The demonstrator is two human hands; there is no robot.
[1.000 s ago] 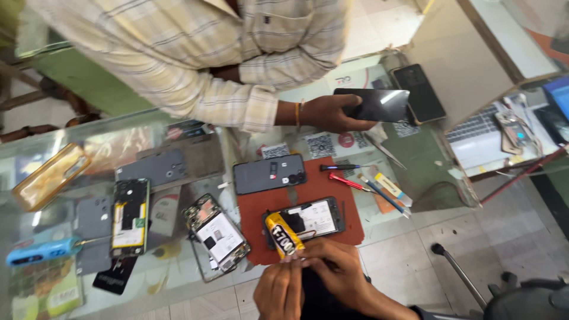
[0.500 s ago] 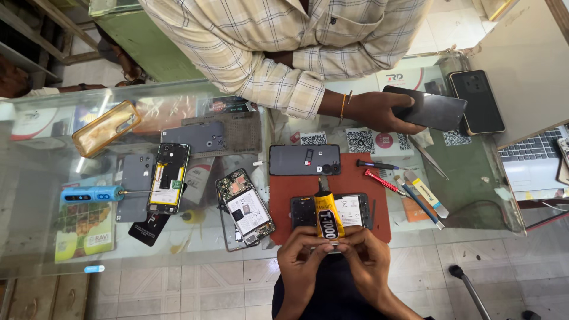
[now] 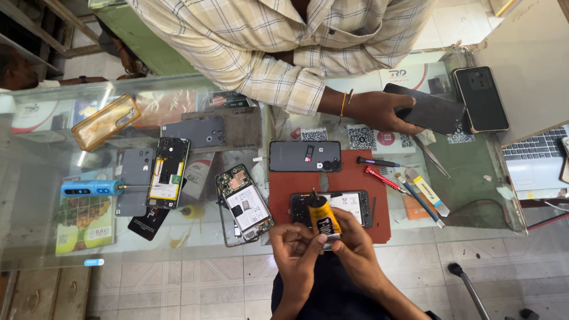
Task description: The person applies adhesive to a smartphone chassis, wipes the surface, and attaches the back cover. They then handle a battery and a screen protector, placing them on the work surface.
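My left hand (image 3: 296, 252) and my right hand (image 3: 354, 243) meet just in front of the glass counter (image 3: 59, 249), both gripping the lower end of a yellow and black glue tube (image 3: 323, 217). The tube's black nozzle points away from me over an opened phone (image 3: 351, 206) that lies on a red mat (image 3: 284, 198). A dark phone back cover (image 3: 304, 156) lies at the mat's far edge.
Across the counter a person in a checked shirt rests a hand (image 3: 373, 110) on a dark phone (image 3: 435, 111). A red screwdriver (image 3: 383, 179), tweezers (image 3: 431, 156) and pry tools (image 3: 425, 195) lie right of the mat. Opened phones (image 3: 244, 202), a blue electric screwdriver (image 3: 92, 188) and an amber case (image 3: 105, 122) lie left.
The view has shifted, so the counter sits more to the right and lower in view. My hands have turned the glue tube more upright and brought it closer to me.
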